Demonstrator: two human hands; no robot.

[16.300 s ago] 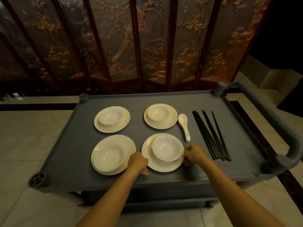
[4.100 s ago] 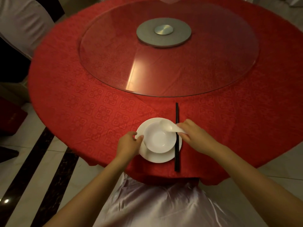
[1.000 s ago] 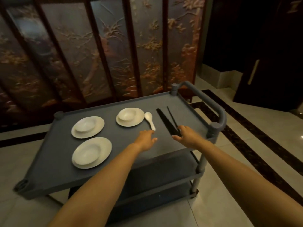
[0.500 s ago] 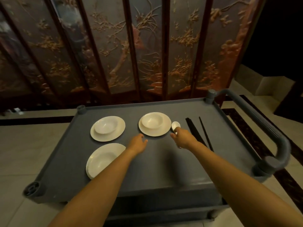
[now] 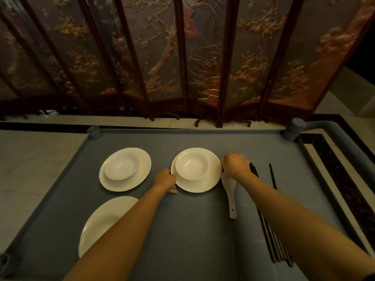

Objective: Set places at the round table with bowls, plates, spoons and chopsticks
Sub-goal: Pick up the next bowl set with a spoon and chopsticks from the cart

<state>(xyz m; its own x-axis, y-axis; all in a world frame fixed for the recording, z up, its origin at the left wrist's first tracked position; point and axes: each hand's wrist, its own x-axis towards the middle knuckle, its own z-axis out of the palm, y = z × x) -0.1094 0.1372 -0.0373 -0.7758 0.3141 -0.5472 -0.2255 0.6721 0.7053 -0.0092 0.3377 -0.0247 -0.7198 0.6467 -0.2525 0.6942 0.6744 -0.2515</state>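
Where a carved screen (image 5: 182,57) stands, a cart (image 5: 192,230) bears plates (image 5: 145,167).

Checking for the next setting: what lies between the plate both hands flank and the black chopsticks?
Head view: a white spoon, bowl end by the right hand.

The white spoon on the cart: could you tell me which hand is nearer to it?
Right. The right hand is at the bowl end of the spoon, by the right rim of the plate; the left hand is at its left rim, across the plate.
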